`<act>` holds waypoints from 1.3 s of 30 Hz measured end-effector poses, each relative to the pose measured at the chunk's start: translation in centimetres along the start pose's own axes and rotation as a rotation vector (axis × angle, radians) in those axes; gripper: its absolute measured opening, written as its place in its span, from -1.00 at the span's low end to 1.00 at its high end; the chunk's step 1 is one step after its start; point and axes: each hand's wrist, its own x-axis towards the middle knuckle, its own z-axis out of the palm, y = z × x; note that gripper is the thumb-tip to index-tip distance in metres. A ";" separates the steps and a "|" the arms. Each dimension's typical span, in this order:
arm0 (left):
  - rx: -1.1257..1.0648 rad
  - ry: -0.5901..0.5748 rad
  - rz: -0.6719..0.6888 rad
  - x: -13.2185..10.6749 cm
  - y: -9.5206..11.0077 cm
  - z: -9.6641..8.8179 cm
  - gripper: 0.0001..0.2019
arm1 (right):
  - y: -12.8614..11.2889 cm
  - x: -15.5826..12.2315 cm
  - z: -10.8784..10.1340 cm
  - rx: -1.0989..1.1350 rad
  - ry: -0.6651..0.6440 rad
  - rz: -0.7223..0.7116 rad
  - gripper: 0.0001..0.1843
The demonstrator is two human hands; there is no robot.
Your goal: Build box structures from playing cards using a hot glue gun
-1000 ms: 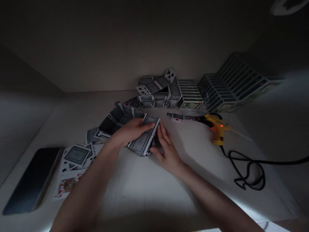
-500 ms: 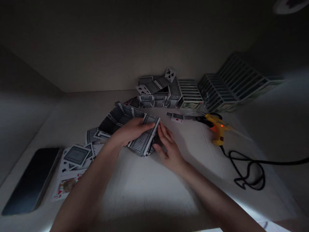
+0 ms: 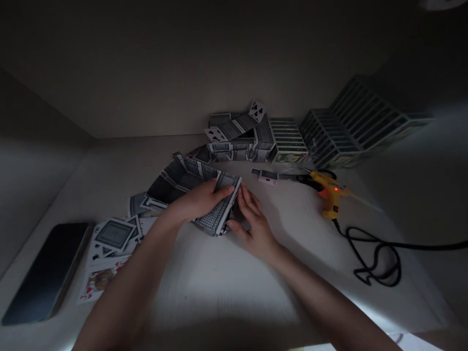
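My left hand (image 3: 195, 202) lies over a folded structure of playing cards (image 3: 219, 212) at the table's middle, fingers closed on its top edge. My right hand (image 3: 254, 224) presses its fingers against the right side of the same card piece. The piece shows grey patterned backs and joins a longer chain of card cells (image 3: 175, 178) stretching back left. The light is dim.
Loose cards (image 3: 113, 239) lie at the left beside a dark phone (image 3: 47, 270). Further card structures (image 3: 237, 136) and ribbed card blocks (image 3: 329, 136) stand at the back. A yellow glue gun (image 3: 329, 192) with a black cord (image 3: 376, 258) lies at the right.
My right hand has shifted slightly along the card piece's side. The view tilted a little. The left hand stays where it was.
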 end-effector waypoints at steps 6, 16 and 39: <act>0.328 0.092 -0.120 -0.6 0.5 0.9 -0.43 | -0.1 0.1 -0.1 -0.002 -0.017 0.015 -0.15; 0.454 0.185 -0.196 -0.8 1.6 1.4 -0.47 | 0.2 0.0 0.1 0.008 -0.018 -0.004 -0.13; -0.456 -0.319 0.027 -0.7 -0.4 -1.6 -0.45 | -0.2 0.4 -0.2 0.060 -0.037 0.011 -0.15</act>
